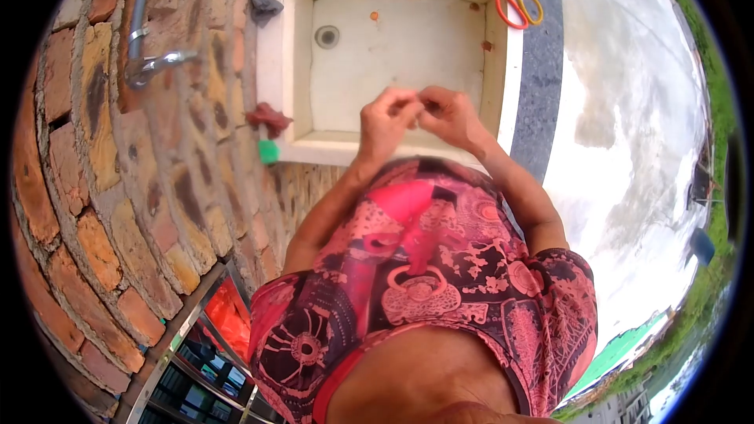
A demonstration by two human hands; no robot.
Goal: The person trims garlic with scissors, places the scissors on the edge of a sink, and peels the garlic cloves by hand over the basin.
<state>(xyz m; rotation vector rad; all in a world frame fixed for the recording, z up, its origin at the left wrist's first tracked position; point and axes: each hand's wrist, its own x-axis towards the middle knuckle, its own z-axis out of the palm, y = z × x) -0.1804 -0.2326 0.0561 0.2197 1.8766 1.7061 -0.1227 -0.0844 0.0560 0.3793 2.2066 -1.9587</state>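
My left hand (386,121) and my right hand (452,116) meet in front of my body, over the near end of a white sink (400,70). Both have their fingers bent and pinched together, the fingertips touching or nearly so. Anything between them is too small or hidden to make out. Beneath the hands lies the sink's pale floor, with a round drain (327,36) at the far left and a small orange scrap (374,16) near the far side. Scissors (514,4) with red and yellow handles rest on the sink's right rim.
Along the left rim lie a dark grey cloth (265,7), a reddish cloth (269,118) and a green sponge-like piece (269,151). A metal tap (157,65) on a grey pipe juts from the brick wall (102,133). Wet-looking concrete (620,141) spreads on the right.
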